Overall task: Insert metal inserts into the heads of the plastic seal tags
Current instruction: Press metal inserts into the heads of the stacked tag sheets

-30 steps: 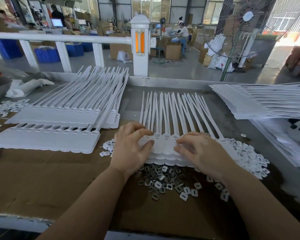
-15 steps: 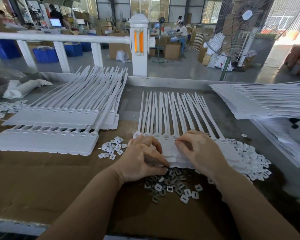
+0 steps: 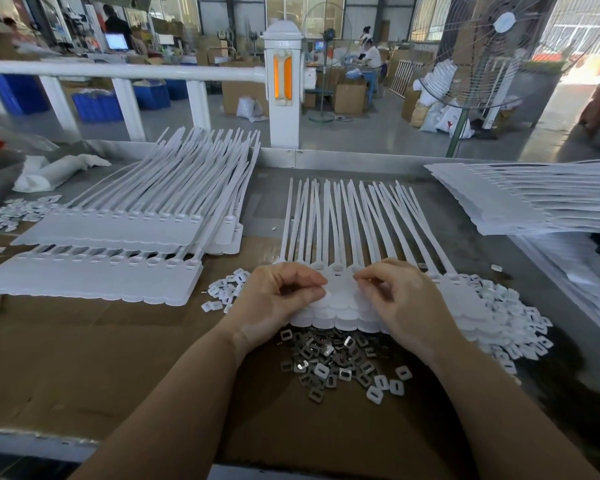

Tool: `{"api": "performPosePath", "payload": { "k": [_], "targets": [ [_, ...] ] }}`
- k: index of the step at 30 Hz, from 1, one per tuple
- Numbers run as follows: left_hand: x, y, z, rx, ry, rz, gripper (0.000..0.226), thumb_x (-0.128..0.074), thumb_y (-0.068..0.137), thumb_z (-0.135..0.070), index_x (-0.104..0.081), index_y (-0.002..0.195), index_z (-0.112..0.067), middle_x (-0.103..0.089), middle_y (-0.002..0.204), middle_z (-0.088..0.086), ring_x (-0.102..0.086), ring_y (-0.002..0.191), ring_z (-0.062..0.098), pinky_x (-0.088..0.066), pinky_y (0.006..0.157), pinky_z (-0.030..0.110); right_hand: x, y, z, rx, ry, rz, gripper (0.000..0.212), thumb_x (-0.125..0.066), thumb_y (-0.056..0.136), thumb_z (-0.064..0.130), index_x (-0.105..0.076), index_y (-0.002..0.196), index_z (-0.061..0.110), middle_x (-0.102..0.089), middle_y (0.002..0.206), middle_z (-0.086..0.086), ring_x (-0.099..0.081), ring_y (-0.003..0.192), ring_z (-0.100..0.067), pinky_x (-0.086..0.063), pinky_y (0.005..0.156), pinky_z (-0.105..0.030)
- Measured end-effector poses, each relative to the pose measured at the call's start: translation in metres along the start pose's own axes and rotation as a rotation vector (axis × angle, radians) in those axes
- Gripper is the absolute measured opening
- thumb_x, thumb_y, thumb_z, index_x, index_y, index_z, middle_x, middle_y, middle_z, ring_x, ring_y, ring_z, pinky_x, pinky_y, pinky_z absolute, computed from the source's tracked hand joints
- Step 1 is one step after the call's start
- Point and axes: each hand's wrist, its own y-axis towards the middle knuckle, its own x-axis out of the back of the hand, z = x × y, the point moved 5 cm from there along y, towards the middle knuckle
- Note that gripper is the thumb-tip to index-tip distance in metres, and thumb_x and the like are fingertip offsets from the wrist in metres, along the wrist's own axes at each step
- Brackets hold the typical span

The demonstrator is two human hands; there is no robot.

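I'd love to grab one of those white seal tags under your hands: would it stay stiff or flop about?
Probably floppy at the tail: the seal tags have long thin straps that splay and curve unevenly across the table. The flat head end looks stiffer, lying level under both hands. Likely light too, being thin plastic stacked several deep without sagging.

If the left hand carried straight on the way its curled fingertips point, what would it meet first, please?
The left hand points right, across the strip of white plastic seal tags. It would probably meet the right hand first, fingertips to fingertips, just above the tag heads; depth there is unclear.
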Motion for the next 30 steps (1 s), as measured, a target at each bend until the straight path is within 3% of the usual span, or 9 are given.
{"api": "performPosePath", "payload": {
  "k": [6, 16, 22, 27, 30],
  "targets": [
    [0.002, 0.001, 0.006, 0.049, -0.039, -0.060, 0.016, -0.069, 0.080, -0.005, -0.067, 0.088, -0.019, -0.072, 0.075, -0.006, -0.065, 0.075, 0.002, -0.046, 0.071, 0.009, -0.002, 0.000, 0.010, 0.048, 0.147, 0.018, 0.018, -0.060, 0.086, 0.003, -0.071, 0.097, 0.013, -0.067, 0.095, 0.004, -0.059, 0.094, -0.012, -0.049, 0.087, -0.035],
    [0.004, 0.000, 0.006, 0.081, -0.085, -0.088, 0.016, -0.073, 0.076, -0.008, -0.067, 0.088, -0.016, -0.072, 0.070, -0.004, -0.065, 0.067, 0.001, -0.045, 0.064, 0.008, -0.004, -0.001, 0.016, 0.097, 0.201, 0.044, 0.019, -0.064, 0.082, -0.001, -0.071, 0.095, 0.013, -0.067, 0.088, 0.005, -0.061, 0.084, -0.006, -0.052, 0.079, -0.028],
    [0.005, -0.001, 0.006, 0.045, -0.102, -0.099, 0.014, -0.073, 0.076, -0.007, -0.068, 0.085, -0.017, -0.072, 0.072, -0.003, -0.066, 0.071, 0.004, -0.048, 0.070, 0.011, -0.006, -0.001, 0.016, 0.103, 0.205, 0.036, 0.018, -0.064, 0.083, 0.001, -0.071, 0.095, 0.013, -0.068, 0.089, 0.005, -0.061, 0.085, -0.007, -0.052, 0.079, -0.026],
    [0.023, -0.004, 0.005, -0.048, -0.022, -0.421, 0.025, -0.069, 0.079, -0.001, -0.069, 0.078, -0.025, -0.068, 0.070, -0.012, -0.057, 0.068, -0.005, -0.043, 0.066, 0.006, -0.003, -0.002, 0.010, 0.076, 0.198, -0.002, 0.017, -0.062, 0.085, 0.005, -0.071, 0.097, 0.013, -0.069, 0.093, 0.005, -0.061, 0.090, -0.009, -0.053, 0.082, -0.030],
    [0.037, -0.009, 0.008, 0.034, 0.151, -0.652, 0.030, -0.062, 0.082, -0.004, -0.064, 0.074, -0.033, -0.065, 0.072, -0.013, -0.055, 0.067, -0.003, -0.042, 0.065, 0.008, -0.002, -0.003, 0.007, 0.060, 0.167, -0.027, 0.015, -0.061, 0.086, 0.005, -0.071, 0.096, 0.012, -0.069, 0.093, 0.003, -0.061, 0.091, -0.011, -0.053, 0.081, -0.030]
  ]
}}
